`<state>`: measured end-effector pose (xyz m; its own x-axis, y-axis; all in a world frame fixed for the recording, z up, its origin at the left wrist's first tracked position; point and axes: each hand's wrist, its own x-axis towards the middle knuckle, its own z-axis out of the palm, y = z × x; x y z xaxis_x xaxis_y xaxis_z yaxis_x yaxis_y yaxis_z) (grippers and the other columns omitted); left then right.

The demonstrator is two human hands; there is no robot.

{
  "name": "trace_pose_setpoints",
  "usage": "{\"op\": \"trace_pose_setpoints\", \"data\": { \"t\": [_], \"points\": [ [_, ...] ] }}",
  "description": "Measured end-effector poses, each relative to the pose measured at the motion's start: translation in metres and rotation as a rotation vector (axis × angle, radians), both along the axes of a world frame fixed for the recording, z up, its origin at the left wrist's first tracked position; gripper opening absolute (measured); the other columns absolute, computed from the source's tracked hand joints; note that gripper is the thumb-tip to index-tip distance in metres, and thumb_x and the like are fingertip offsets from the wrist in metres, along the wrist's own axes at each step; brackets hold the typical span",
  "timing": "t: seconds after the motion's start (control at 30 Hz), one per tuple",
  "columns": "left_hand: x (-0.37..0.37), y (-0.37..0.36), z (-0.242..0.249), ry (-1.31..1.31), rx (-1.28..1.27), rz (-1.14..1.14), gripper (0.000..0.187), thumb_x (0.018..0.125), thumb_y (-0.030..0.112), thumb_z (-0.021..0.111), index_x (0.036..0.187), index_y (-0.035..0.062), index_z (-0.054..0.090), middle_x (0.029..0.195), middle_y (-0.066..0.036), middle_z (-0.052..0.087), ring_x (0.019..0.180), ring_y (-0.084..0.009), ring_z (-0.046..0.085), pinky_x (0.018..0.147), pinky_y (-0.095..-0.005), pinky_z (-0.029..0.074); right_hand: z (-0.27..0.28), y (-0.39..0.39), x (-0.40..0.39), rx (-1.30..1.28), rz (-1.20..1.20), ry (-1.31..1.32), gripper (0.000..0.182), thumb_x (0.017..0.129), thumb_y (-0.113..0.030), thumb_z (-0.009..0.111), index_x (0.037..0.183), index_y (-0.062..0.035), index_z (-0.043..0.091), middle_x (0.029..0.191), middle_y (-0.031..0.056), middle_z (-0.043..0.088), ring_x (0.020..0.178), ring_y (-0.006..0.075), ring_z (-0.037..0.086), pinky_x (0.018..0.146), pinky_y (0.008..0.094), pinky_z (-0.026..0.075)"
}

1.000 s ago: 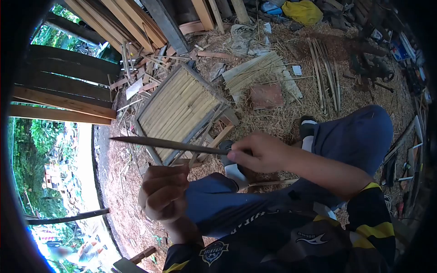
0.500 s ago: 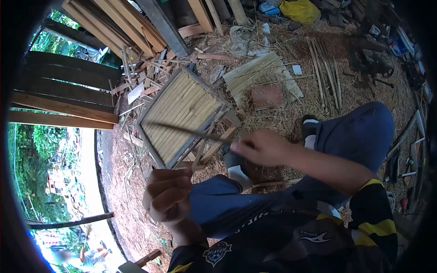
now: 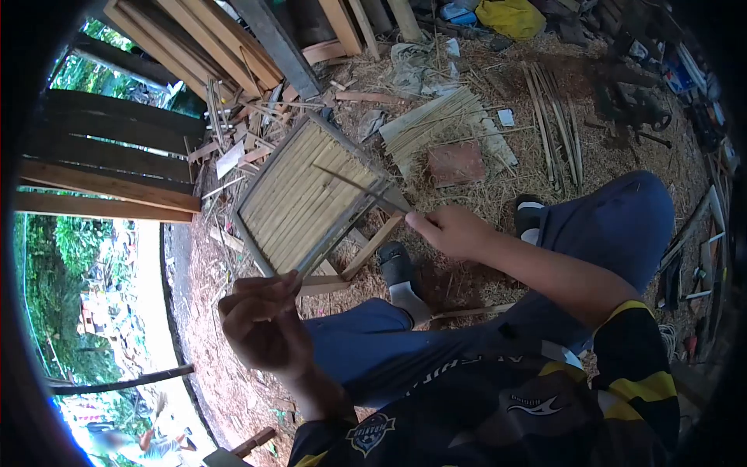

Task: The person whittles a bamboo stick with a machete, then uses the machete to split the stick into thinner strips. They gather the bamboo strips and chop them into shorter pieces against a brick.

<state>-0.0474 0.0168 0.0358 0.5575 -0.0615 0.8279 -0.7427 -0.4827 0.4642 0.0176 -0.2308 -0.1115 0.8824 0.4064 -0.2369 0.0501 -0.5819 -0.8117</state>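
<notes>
My right hand [image 3: 451, 231] is closed round the near end of a long, thin, dark knife [image 3: 354, 184]. Its narrow blade points up and left, over a low stool-like piece with a bamboo-slat top [image 3: 299, 194] and a grey wooden frame. Lower left, my left hand [image 3: 264, 323] is raised with thumb and fingers pinched together, close to the near corner of that frame. Whatever thin thing lies in the pinch cannot be made out against the frame behind it. The two hands are apart.
A reddish block [image 3: 457, 163] lies beside a mat of thin bamboo strips [image 3: 428, 124]. Longer sticks [image 3: 554, 124] lie on the shavings-covered ground. Planks [image 3: 210, 47] lean at upper left. A yellow bag [image 3: 511, 19] sits at the back. Another person [image 3: 156, 447] is far off, lower left.
My left hand has moved left and slightly up, its pinch kept. The knife has swung so its tip sits higher and further right; my right hand has shifted slightly up.
</notes>
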Motion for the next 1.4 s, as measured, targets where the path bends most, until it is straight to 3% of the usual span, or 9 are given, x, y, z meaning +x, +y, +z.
{"op": "trace_pose_setpoints", "data": {
  "t": [0.17,0.27,0.47,0.57,0.77,0.87,1.07,1.27,1.4],
  "points": [
    [-0.001,-0.002,-0.008,0.031,-0.109,0.066,0.027,0.092,-0.005,0.072,0.104,-0.0005,0.048,0.089,-0.009,0.057,0.082,-0.0204,0.066,0.072,-0.0295,0.061,0.036,0.007,-0.027,0.288,0.122,-0.21,0.068,0.106,-0.057,0.045,0.074,-0.0015,0.068,0.054,0.0158,0.055,0.053,0.0362,0.06,0.057,0.0479,0.047],
    [-0.006,0.0,-0.008,0.052,-0.078,0.116,0.029,0.092,-0.006,0.07,0.109,-0.0026,0.047,0.093,-0.01,0.056,0.084,-0.0199,0.065,0.074,-0.0304,0.062,0.017,0.007,-0.012,0.092,0.0,0.051,0.066,0.106,-0.056,0.044,0.076,-0.0026,0.069,0.057,0.0154,0.058,0.053,0.0355,0.06,0.057,0.0475,0.046],
    [-0.009,-0.013,-0.007,0.097,-0.223,0.113,0.029,0.091,-0.013,0.066,0.112,-0.0058,0.047,0.096,-0.011,0.056,0.089,-0.0202,0.068,0.079,-0.0281,0.064,0.044,0.013,-0.026,0.27,0.147,-0.158,0.066,0.106,-0.056,0.045,0.078,-0.0012,0.068,0.058,0.0159,0.058,0.056,0.0341,0.059,0.06,0.047,0.047],
    [-0.009,-0.01,-0.006,0.114,-0.238,0.122,0.029,0.09,-0.015,0.064,0.112,-0.0058,0.047,0.095,-0.013,0.057,0.091,-0.0205,0.068,0.079,-0.0284,0.064,0.023,0.007,-0.002,0.01,0.015,0.128,0.065,0.106,-0.055,0.045,0.078,-0.0012,0.068,0.057,0.0164,0.056,0.055,0.0347,0.058,0.06,0.0466,0.046],
    [-0.005,-0.012,-0.008,0.092,-0.291,0.099,0.03,0.09,-0.016,0.064,0.112,-0.0046,0.046,0.096,-0.013,0.058,0.088,-0.0194,0.067,0.078,-0.0299,0.065,0.041,0.013,-0.028,0.276,0.134,-0.221,0.065,0.106,-0.056,0.046,0.077,-0.0014,0.067,0.056,0.0148,0.055,0.051,0.0311,0.057,0.056,0.0447,0.046],
    [-0.007,-0.012,-0.004,0.105,-0.278,0.139,0.031,0.089,-0.017,0.065,0.111,-0.0036,0.047,0.094,-0.011,0.057,0.087,-0.0193,0.067,0.078,-0.0298,0.064,0.019,0.009,-0.009,0.132,-0.003,0.057,0.065,0.106,-0.056,0.047,0.077,-0.001,0.067,0.056,0.0144,0.056,0.052,0.0296,0.058,0.057,0.0441,0.047],
    [-0.006,-0.017,-0.007,0.097,-0.306,0.143,0.036,0.085,-0.017,0.068,0.11,-0.0023,0.047,0.091,-0.009,0.055,0.087,-0.0184,0.066,0.078,-0.0284,0.064,0.06,0.014,-0.027,0.283,0.157,-0.079,0.064,0.106,-0.054,0.048,0.077,-0.0001,0.068,0.059,0.0146,0.06,0.055,0.0274,0.06,0.059,0.0421,0.048],
    [-0.012,-0.012,-0.012,0.093,-0.17,0.163,0.035,0.086,-0.019,0.065,0.111,-0.0039,0.046,0.097,-0.011,0.055,0.085,-0.0179,0.065,0.079,-0.0286,0.064,0.069,0.012,-0.034,0.321,0.141,-0.09,0.057,0.106,-0.05,0.049,0.087,-0.0019,0.073,0.07,0.0224,0.063,0.07,0.0404,0.067,0.069,0.0495,0.051],
    [-0.01,-0.026,-0.004,0.068,-0.264,0.121,0.034,0.087,-0.017,0.067,0.111,-0.0027,0.047,0.098,-0.012,0.057,0.086,-0.0172,0.065,0.079,-0.0271,0.063,0.044,0.013,-0.029,0.298,0.07,0.007,0.056,0.106,-0.048,0.051,0.082,-0.0006,0.069,0.065,0.0194,0.061,0.058,0.0342,0.061,0.06,0.0456,0.047]
  ]
}}
